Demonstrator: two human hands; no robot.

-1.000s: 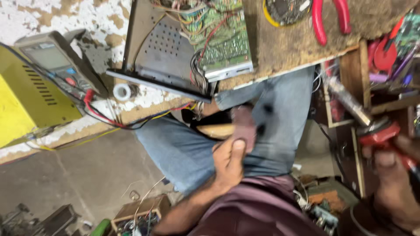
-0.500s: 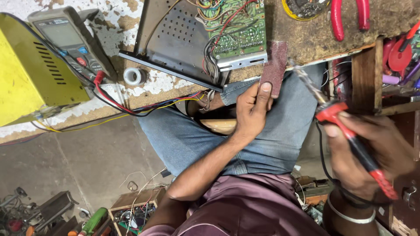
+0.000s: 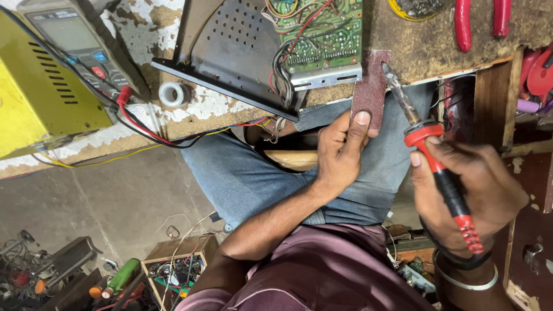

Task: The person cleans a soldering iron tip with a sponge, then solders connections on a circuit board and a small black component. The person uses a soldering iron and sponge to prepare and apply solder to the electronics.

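Observation:
My left hand (image 3: 340, 152) holds a small dark red piece of sandpaper (image 3: 370, 86) up against the workbench edge, thumb pressed on it. My right hand (image 3: 472, 193) grips a soldering iron (image 3: 435, 155) with a red and black handle; its metal tip lies against the sandpaper's right edge. Just above, a green circuit board (image 3: 322, 34) with coloured wires sits on a grey perforated metal chassis (image 3: 230, 52) on the bench.
A yellow box (image 3: 34, 98) and a grey multimeter (image 3: 80, 46) with red and black leads stand at the left. A white tape roll (image 3: 173, 94) lies near the bench edge. Red-handled pliers (image 3: 478, 17) lie top right. Boxes of parts sit on the floor.
Both hands rose toward the bench edge. The left hand lifted the sandpaper from my lap, and the right hand brought the soldering iron's tip against it.

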